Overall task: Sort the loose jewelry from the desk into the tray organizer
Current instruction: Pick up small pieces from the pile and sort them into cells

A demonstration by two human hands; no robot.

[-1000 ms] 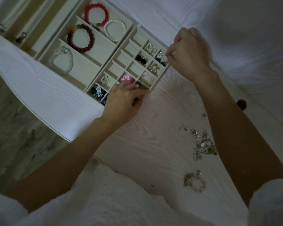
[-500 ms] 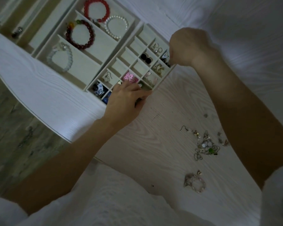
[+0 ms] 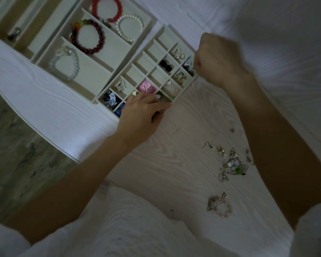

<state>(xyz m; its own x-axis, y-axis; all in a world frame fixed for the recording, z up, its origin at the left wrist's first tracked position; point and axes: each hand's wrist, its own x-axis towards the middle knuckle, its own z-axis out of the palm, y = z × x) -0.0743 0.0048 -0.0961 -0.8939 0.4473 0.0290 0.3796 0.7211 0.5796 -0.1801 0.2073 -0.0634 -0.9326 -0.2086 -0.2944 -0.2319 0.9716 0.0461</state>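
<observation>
The beige tray organizer (image 3: 152, 47) with many small compartments lies at the desk's far side; several hold earrings, among them a pink flower piece (image 3: 145, 86). My left hand (image 3: 141, 115) rests on the tray's near corner, fingers laid flat over the compartments. My right hand (image 3: 219, 60) is curled at the tray's right edge, fingertips pinched down by the compartment with dark earrings (image 3: 188, 70); the small piece it pinches is almost hidden. A loose jewelry pile (image 3: 232, 164) and a beaded bracelet (image 3: 220, 206) lie on the desk near my right forearm.
A second tray (image 3: 93, 71) to the left holds red, dark red, pearl and pale bracelets in long slots. A hook earring (image 3: 208, 145) lies beside the pile. The desk's curved edge (image 3: 44, 134) runs at the left above a wooden floor.
My right hand has moved down from above the tray's far right corner to its right edge and curled tighter. My left hand has stayed on the tray's near corner.
</observation>
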